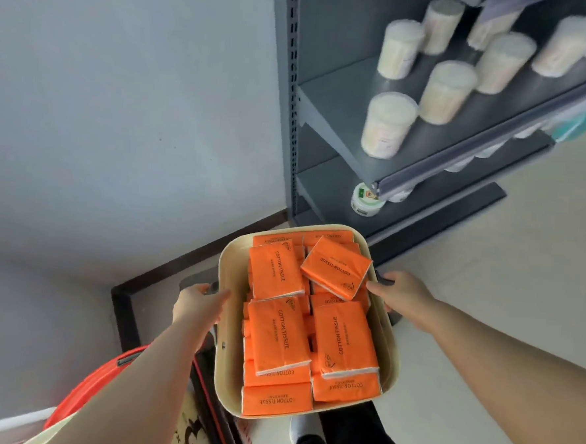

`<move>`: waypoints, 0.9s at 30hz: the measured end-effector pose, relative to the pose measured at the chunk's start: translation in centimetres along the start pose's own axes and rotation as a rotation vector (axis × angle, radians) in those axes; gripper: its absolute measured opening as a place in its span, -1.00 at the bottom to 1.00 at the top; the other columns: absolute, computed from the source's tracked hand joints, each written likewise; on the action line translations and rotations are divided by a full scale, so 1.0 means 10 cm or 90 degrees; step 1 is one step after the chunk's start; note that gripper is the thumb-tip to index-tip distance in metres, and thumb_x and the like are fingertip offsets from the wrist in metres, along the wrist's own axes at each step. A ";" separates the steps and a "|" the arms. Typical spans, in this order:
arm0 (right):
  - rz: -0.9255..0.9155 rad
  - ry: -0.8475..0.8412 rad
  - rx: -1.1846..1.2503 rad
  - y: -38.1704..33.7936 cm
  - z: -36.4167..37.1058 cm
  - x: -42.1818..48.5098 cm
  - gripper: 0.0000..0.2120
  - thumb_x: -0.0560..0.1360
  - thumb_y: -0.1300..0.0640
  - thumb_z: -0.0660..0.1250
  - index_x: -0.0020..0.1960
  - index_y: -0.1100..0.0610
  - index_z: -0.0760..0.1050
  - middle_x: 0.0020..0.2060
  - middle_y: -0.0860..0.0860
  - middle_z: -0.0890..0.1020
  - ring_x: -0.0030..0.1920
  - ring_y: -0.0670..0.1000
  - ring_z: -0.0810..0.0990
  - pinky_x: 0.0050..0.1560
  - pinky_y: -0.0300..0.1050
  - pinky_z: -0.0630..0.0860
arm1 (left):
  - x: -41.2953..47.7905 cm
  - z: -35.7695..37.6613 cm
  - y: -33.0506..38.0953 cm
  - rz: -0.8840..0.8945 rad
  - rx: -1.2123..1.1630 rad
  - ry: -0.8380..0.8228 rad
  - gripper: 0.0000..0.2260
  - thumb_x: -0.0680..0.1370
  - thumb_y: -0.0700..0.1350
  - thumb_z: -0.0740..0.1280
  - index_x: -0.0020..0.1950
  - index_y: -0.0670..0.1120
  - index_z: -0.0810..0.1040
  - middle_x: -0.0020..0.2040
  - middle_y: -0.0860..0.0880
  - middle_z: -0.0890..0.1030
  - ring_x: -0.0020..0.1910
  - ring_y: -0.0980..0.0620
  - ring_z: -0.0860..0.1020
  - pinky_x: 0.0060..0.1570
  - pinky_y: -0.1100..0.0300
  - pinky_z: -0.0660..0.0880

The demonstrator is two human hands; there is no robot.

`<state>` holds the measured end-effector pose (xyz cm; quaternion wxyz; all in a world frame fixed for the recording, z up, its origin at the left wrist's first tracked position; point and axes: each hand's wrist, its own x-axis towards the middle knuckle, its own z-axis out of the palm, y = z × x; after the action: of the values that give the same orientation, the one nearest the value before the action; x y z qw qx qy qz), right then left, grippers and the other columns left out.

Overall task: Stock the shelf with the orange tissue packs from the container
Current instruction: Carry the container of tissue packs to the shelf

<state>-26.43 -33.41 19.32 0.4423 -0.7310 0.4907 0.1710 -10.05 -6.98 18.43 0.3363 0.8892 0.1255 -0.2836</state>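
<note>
A cream container (228, 372) sits low in the middle of the head view, filled with several orange tissue packs (277, 336) marked COTTON TISSUE. One pack (335, 267) lies tilted on top at the far right. My left hand (199, 307) grips the dark handle on the container's left side. On the opposite side, my right hand (402, 299) holds the other dark handle, thumb over the rim. The grey metal shelf (340, 104) stands ahead and to the right.
Several clear cylindrical tubs of cotton swabs (388, 124) stand on the upper shelf board. A white jar with a green label (368, 200) sits on a lower board. A red object (103, 382) lies at lower left. Pale wall fills the left, tiled floor the right.
</note>
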 end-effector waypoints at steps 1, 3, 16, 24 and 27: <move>0.010 0.014 0.016 0.11 -0.10 -0.08 -0.40 0.54 -0.03 0.31 0.47 0.20 0.24 0.02 0.09 0.56 -0.14 0.04 0.57 -0.13 -0.12 0.47 | -0.08 0.07 0.09 0.016 0.011 -0.012 -0.48 0.49 -0.01 0.42 0.39 -0.14 0.42 -0.20 -0.06 0.60 -0.24 0.02 0.59 -0.12 0.09 0.55; 0.022 0.039 0.042 0.35 -0.32 -0.22 -0.51 0.53 -0.03 0.31 0.39 0.15 0.35 -0.10 0.08 0.58 -0.20 0.02 0.57 -0.21 -0.11 0.47 | -0.24 0.23 0.28 0.045 0.024 -0.037 -0.51 0.49 -0.03 0.43 0.36 -0.17 0.45 -0.16 -0.10 0.61 -0.25 0.01 0.57 -0.13 0.09 0.53; 0.156 0.216 0.158 2.10 -1.78 -0.65 -0.68 0.50 0.02 0.34 -0.33 0.17 0.39 -0.42 0.07 0.55 -0.35 0.05 0.58 -0.29 -0.13 0.44 | -1.37 1.89 1.59 0.197 0.146 -0.209 -0.82 0.45 -0.08 0.44 -0.22 -0.19 0.59 -0.50 -0.06 0.45 -0.53 0.02 0.38 -0.46 0.27 0.28; 0.214 0.268 0.286 3.20 -2.92 -0.72 -0.60 0.45 0.01 0.37 -0.44 0.13 0.28 -0.55 0.03 0.46 -0.51 -0.02 0.40 -0.40 -0.21 0.34 | -2.33 3.24 2.51 0.242 0.184 -0.281 -0.76 0.41 -0.19 0.44 -0.39 -0.16 0.44 -0.52 -0.06 0.43 -0.51 -0.01 0.38 -0.38 0.23 0.35; 0.240 0.281 0.305 3.53 -3.39 -0.77 -0.63 0.45 0.03 0.37 -0.43 0.14 0.33 -0.53 0.04 0.48 -0.49 -0.02 0.41 -0.39 -0.22 0.36 | -2.69 3.74 2.88 0.284 0.195 -0.301 -0.77 0.40 -0.17 0.44 -0.38 -0.15 0.44 -0.51 -0.07 0.44 -0.52 0.00 0.40 -0.39 0.22 0.36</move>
<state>-66.88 -61.11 26.32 0.4453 -0.5232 0.7259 -0.0317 -35.55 -54.32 26.51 0.2727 0.8445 -0.1970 -0.4166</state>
